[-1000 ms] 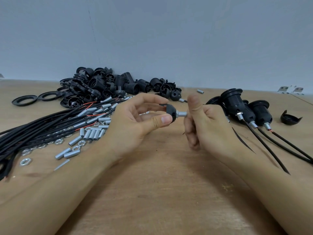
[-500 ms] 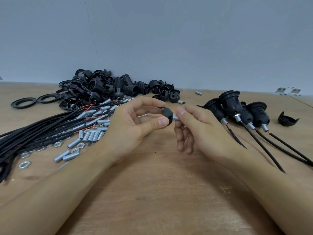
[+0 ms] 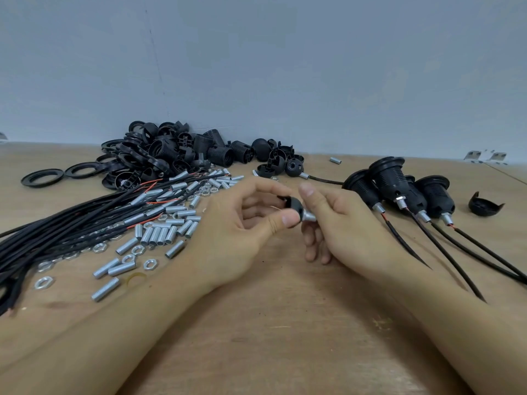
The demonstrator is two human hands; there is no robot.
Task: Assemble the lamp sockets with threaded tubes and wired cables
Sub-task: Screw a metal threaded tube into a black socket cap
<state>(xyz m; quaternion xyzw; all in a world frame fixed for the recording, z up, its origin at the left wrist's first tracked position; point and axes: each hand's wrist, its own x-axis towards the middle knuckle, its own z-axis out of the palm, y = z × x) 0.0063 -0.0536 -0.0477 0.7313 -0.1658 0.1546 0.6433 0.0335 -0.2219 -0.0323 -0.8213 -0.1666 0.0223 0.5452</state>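
My left hand (image 3: pixel 242 232) pinches a small black socket cap (image 3: pixel 293 208) between thumb and fingers above the wooden table (image 3: pixel 271 323). A short silver threaded tube (image 3: pixel 309 216) sticks out of the cap toward the right. My right hand (image 3: pixel 339 223) pinches that tube, the thumb raised above it. Loose threaded tubes (image 3: pixel 159 235) and hex nuts (image 3: pixel 99 248) lie scattered at the left, beside a bundle of black cables (image 3: pixel 57 229) with red and bare wire ends.
A heap of black socket parts (image 3: pixel 176 155) and flat rings (image 3: pixel 42 177) sits at the back left by the wall. Several assembled sockets with cables (image 3: pixel 399 186) lie at the right. A lone black cap (image 3: pixel 486 205) and a stray tube (image 3: pixel 335 160) rest farther back.
My right hand shifted its hold on the tube: the thumb came down onto it half a second ago and now stands raised again. The left hand kept the cap almost still.
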